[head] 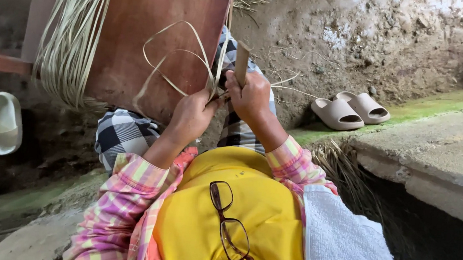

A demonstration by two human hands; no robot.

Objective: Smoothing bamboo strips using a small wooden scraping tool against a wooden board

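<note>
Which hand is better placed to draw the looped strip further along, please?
Probably the left hand: its fingers pinch the pale strip where the loop begins. The right hand is busy gripping the wooden-handled tool.

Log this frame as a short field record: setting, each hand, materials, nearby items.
setting: outdoors, dirt ground, concrete ledge
left hand: pinches a pale looping strip
right hand: grips a wooden-handled tool, upright
materials: bundle of pale strips draped beside a brown board
on person: glasses hanging on yellow top, white towel
nearby: beige slippers on the ledge
</note>
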